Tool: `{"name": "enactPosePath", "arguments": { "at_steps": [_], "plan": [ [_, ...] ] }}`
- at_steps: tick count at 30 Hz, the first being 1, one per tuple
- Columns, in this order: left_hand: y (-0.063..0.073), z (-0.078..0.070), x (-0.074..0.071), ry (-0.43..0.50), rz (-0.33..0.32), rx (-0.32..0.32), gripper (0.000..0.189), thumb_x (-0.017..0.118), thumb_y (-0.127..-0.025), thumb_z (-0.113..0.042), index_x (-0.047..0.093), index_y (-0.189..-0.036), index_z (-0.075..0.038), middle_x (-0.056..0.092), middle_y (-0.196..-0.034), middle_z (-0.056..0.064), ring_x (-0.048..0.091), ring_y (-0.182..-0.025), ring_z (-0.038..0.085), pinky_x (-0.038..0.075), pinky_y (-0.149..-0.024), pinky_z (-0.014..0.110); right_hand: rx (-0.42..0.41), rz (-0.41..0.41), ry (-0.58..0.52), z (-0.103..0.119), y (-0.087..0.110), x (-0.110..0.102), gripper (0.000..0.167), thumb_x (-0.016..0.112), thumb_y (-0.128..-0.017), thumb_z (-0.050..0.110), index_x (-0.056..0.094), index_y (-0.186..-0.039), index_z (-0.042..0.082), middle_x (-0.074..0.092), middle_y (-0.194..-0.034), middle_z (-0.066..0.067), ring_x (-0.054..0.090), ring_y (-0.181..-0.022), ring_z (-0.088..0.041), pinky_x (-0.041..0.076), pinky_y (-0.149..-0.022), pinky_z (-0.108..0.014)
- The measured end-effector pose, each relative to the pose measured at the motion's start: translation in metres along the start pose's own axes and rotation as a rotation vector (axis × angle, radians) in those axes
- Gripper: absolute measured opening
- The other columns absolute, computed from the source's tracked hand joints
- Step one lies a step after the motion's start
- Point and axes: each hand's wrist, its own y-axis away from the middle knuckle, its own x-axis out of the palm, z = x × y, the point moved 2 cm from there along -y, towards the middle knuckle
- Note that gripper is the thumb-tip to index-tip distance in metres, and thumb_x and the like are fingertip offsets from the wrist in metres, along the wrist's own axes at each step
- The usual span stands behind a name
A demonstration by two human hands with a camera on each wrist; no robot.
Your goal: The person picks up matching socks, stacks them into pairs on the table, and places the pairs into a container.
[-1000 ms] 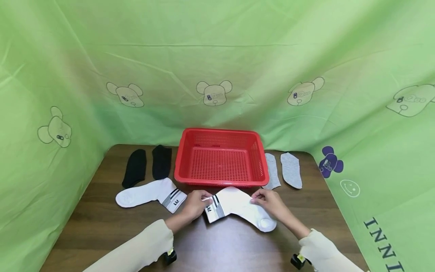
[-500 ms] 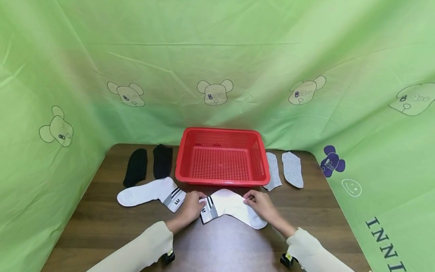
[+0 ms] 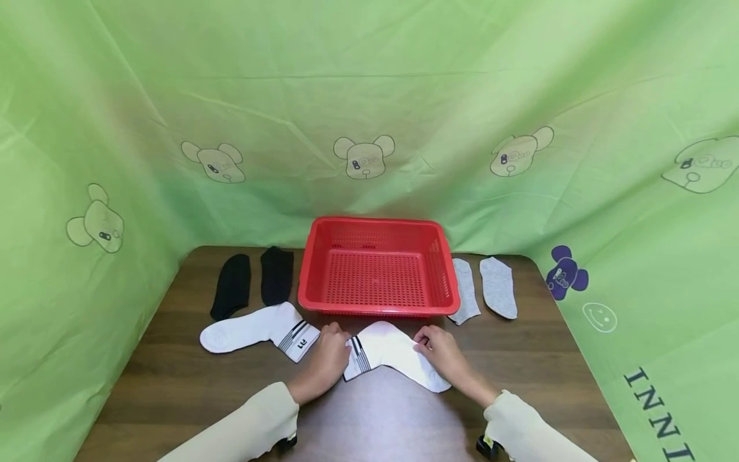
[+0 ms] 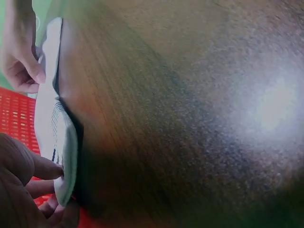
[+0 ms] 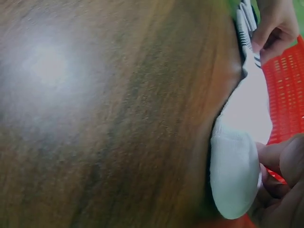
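A white crew sock [image 3: 385,344] with dark stripes at the cuff stretches between both hands in front of the basket. My left hand [image 3: 330,354] pinches its cuff, covering the printed mark there. In the left wrist view, the thumb [image 4: 46,167] lies on the near face of the cuff. My right hand [image 3: 443,353] pinches the sock's upper edge near the toe, and the rounded toe [image 5: 233,178] hangs beside the fingers in the right wrist view. A second white striped sock [image 3: 248,328] lies flat to the left, its cuff right beside my left hand.
The red plastic basket [image 3: 378,307] stands behind the hands at the table's back edge. Two black socks [image 3: 233,285] lie left of it, two grey socks [image 3: 498,287] right of it. Green printed cloth [image 3: 369,96] hangs around the wooden table [image 3: 381,423].
The held sock and my right hand have shifted left. My left hand moved slightly left, then a little lower, and more of the cuff is now covered. The other socks and basket stay put.
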Motion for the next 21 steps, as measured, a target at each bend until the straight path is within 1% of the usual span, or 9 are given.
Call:
{"name": "enactPosePath", "arguments": {
  "at_steps": [1, 3, 7, 9, 12, 14, 17, 19, 21],
  "plan": [
    [0.000, 0.000, 0.001, -0.006, -0.006, 0.000, 0.013, 0.077, -0.085, -0.001, 0.077, -0.097, 0.002, 0.059, -0.084, 0.007, 0.053, -0.081, 0.020, 0.051, -0.071, 0.032, -0.004, -0.011, 0.006, -0.001, 0.001, 0.001, 0.017, 0.082, -0.080, -0.002, 0.068, -0.080, 0.009, 0.062, -0.077, 0.001, 0.057, -0.070, -0.009, 0.049, -0.065, -0.024],
    [0.001, -0.001, 0.001, -0.032, -0.028, 0.019, 0.016, 0.079, -0.083, -0.002, 0.076, -0.099, 0.002, 0.060, -0.086, 0.008, 0.054, -0.083, 0.021, 0.052, -0.073, 0.033, -0.027, -0.034, 0.024, -0.001, 0.002, 0.001, 0.019, 0.083, -0.078, -0.002, 0.067, -0.079, 0.010, 0.061, -0.077, 0.001, 0.057, -0.071, -0.010, 0.049, -0.066, -0.024],
    [0.000, 0.000, 0.001, -0.086, -0.088, 0.098, 0.023, 0.081, -0.081, -0.001, 0.073, -0.102, -0.002, 0.061, -0.090, 0.008, 0.055, -0.086, 0.022, 0.052, -0.076, 0.035, -0.129, -0.096, 0.091, 0.000, 0.002, 0.002, 0.022, 0.085, -0.076, -0.001, 0.066, -0.080, 0.010, 0.060, -0.078, 0.000, 0.056, -0.075, -0.014, 0.049, -0.069, -0.028],
    [0.000, 0.000, 0.000, -0.087, -0.093, 0.139, 0.025, 0.081, -0.081, -0.001, 0.072, -0.105, -0.005, 0.060, -0.091, 0.006, 0.055, -0.087, 0.021, 0.052, -0.076, 0.034, -0.195, -0.131, 0.132, 0.000, 0.003, 0.002, 0.024, 0.086, -0.074, -0.001, 0.066, -0.082, 0.009, 0.060, -0.079, -0.001, 0.055, -0.078, -0.015, 0.049, -0.070, -0.029],
    [0.003, -0.001, -0.002, -0.071, -0.068, 0.214, 0.025, 0.079, -0.084, -0.005, 0.071, -0.107, -0.007, 0.061, -0.094, 0.004, 0.056, -0.090, 0.019, 0.052, -0.077, 0.033, -0.292, -0.162, 0.159, 0.001, 0.006, -0.001, 0.025, 0.088, -0.073, 0.000, 0.067, -0.085, 0.008, 0.061, -0.082, -0.002, 0.054, -0.080, -0.015, 0.049, -0.071, -0.029],
    [0.007, -0.003, -0.005, -0.072, -0.035, 0.283, 0.024, 0.078, -0.087, -0.009, 0.071, -0.109, -0.007, 0.062, -0.095, 0.002, 0.057, -0.090, 0.017, 0.052, -0.077, 0.031, -0.355, -0.150, 0.153, 0.002, 0.010, -0.005, 0.025, 0.088, -0.073, 0.002, 0.068, -0.087, 0.008, 0.062, -0.085, -0.001, 0.055, -0.082, -0.015, 0.050, -0.073, -0.029],
    [0.016, -0.006, -0.010, -0.123, 0.013, 0.412, 0.026, 0.076, -0.090, -0.016, 0.071, -0.114, -0.007, 0.067, -0.103, 0.003, 0.062, -0.096, 0.017, 0.055, -0.083, 0.033, -0.440, -0.078, 0.170, 0.004, 0.020, -0.014, 0.026, 0.088, -0.076, 0.009, 0.069, -0.093, 0.009, 0.063, -0.091, -0.001, 0.055, -0.088, -0.014, 0.051, -0.078, -0.031],
    [0.024, -0.008, -0.014, -0.168, 0.058, 0.479, 0.032, 0.076, -0.091, -0.020, 0.070, -0.120, -0.005, 0.069, -0.110, 0.005, 0.065, -0.104, 0.019, 0.057, -0.091, 0.035, -0.486, -0.018, 0.213, 0.005, 0.027, -0.021, 0.028, 0.088, -0.077, 0.017, 0.069, -0.097, 0.010, 0.062, -0.096, 0.001, 0.055, -0.092, -0.013, 0.051, -0.080, -0.032],
    [0.032, -0.008, -0.016, -0.208, 0.111, 0.522, 0.038, 0.074, -0.093, -0.024, 0.068, -0.125, -0.004, 0.070, -0.118, 0.009, 0.066, -0.113, 0.023, 0.056, -0.098, 0.040, -0.527, 0.034, 0.272, 0.006, 0.036, -0.027, 0.032, 0.088, -0.078, 0.024, 0.069, -0.101, 0.011, 0.061, -0.099, 0.002, 0.055, -0.094, -0.013, 0.051, -0.081, -0.033]
  ]
}}
